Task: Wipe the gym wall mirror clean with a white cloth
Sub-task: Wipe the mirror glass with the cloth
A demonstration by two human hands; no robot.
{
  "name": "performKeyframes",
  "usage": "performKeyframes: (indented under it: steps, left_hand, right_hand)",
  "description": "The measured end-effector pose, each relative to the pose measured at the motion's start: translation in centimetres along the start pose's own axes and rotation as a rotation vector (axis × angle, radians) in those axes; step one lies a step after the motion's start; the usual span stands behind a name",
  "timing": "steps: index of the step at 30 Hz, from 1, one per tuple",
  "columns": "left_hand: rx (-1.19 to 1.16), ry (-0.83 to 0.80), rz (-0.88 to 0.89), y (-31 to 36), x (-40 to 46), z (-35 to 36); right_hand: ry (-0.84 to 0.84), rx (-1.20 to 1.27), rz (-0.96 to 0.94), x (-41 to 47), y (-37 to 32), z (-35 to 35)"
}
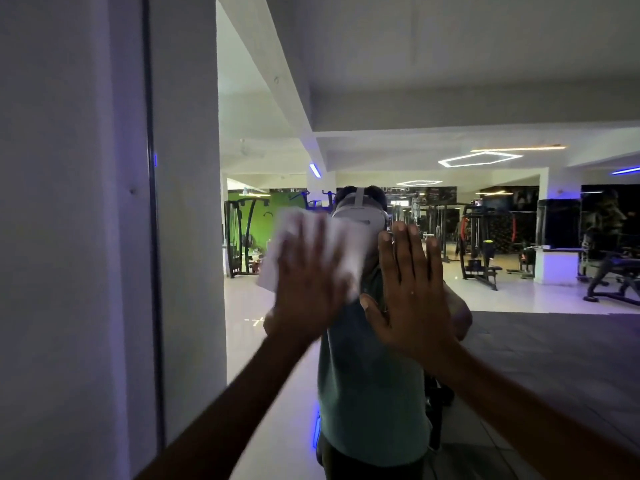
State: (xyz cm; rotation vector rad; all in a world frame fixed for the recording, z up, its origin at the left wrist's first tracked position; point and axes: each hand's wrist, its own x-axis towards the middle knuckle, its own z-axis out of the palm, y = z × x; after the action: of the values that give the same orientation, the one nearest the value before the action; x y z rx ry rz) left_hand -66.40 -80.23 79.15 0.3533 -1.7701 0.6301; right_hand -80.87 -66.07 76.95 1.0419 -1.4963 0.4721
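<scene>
The wall mirror (pixel 485 98) fills most of the view in front of me and reflects the gym and a person in a teal shirt. My left hand (pixel 308 289) presses a white cloth (pixel 277 258) flat against the glass with straight, spread fingers; hand and cloth are blurred. To its right, my right hand (pixel 408 289) lies flat on the mirror, fingers straight and together, holding nothing.
The mirror's dark left edge (pixel 152 237) meets a plain white wall (pixel 69 202) at the left. Reflected in the glass are weight machines (pixel 481 244), a bench (pixel 613 275), a green wall (pixel 280 206) and ceiling lights.
</scene>
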Motion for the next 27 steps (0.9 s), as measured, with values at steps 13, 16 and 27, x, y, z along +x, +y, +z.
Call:
performKeyframes:
  steps: [13,16,27]
  left_hand:
    - [-0.027,0.012,-0.28,-0.8,-4.1,0.9]
    - [-0.059,-0.058,0.073,0.0,-7.6,1.6]
    - [-0.112,-0.01,-0.234,0.9,-8.8,0.8]
  right_hand:
    - [0.003,-0.034,-0.007,0.0,0.1,0.3]
    - [0.024,-0.021,-0.009,0.0,0.1,0.1]
    - [0.032,-0.022,0.01,0.0,-0.3,0.0]
